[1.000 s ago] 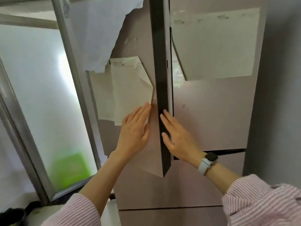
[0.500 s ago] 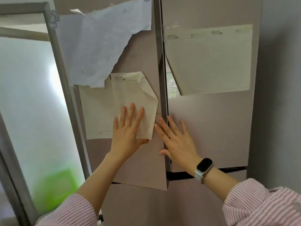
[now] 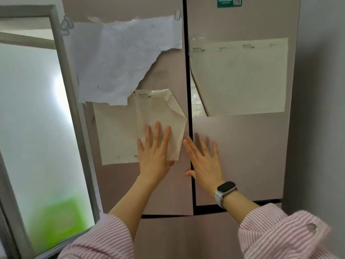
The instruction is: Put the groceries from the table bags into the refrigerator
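The refrigerator (image 3: 242,146) fills the view straight ahead of me, its two upper doors drawn together with only a dark seam between them; no groceries or bags are in view, so I judge anything stored so far is shut behind the doors. At far left stands one window (image 3: 37,118) with frosted glass and a metal frame. Next comes the left door (image 3: 168,81), carrying two sheets: one torn white paper (image 3: 115,62) held at its top corners by two clips, and below it one cream form (image 3: 130,131) with its right edge folded over. My left hand (image 3: 155,154) lies flat on that form, fingers straight and spread, grasping nothing; I judge it is there to press the door home. Just across the seam, my right hand (image 3: 203,161) rests flat on the right door (image 3: 252,156), fingers also straight and released, thumb at the seam, one watch (image 3: 225,191) on that wrist. Higher on this door hangs one more cream sheet (image 3: 240,77), and one teal sticker (image 3: 229,1) sits at the top. Both hands sit close to the seam, probably because pushing near the meeting edges seals both doors evenly. Below them a dark gap marks the top of the lower drawer.
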Demonstrator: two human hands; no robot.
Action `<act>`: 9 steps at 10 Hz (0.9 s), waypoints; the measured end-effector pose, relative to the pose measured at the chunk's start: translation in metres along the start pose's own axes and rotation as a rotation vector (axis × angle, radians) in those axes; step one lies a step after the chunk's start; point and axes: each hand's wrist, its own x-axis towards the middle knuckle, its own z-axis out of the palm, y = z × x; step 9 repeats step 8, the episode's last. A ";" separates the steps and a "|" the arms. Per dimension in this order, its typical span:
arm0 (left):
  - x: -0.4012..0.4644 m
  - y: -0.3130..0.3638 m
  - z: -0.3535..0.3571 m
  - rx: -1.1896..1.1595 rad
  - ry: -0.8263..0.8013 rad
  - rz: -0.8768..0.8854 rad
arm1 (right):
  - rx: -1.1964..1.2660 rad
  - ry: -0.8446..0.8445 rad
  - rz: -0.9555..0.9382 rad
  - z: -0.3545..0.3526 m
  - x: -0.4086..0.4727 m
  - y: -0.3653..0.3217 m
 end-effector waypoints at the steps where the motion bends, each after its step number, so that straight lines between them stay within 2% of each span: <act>1: 0.004 -0.004 0.005 0.000 0.029 0.013 | -0.027 0.012 -0.024 0.004 0.005 0.005; 4: 0.018 0.004 0.015 0.082 -0.024 -0.028 | -0.064 -0.018 0.044 0.019 0.019 0.005; 6: 0.024 -0.001 0.025 0.083 0.029 -0.016 | 0.028 -0.029 0.009 0.026 0.026 0.013; 7: 0.020 0.001 0.023 0.090 -0.005 -0.028 | 0.227 -0.014 -0.014 0.011 0.023 0.008; 8: 0.020 0.001 0.023 0.064 -0.009 -0.032 | 0.789 0.055 0.130 -0.032 0.027 0.014; 9: 0.020 0.001 0.023 0.064 -0.009 -0.032 | 0.789 0.055 0.130 -0.032 0.027 0.014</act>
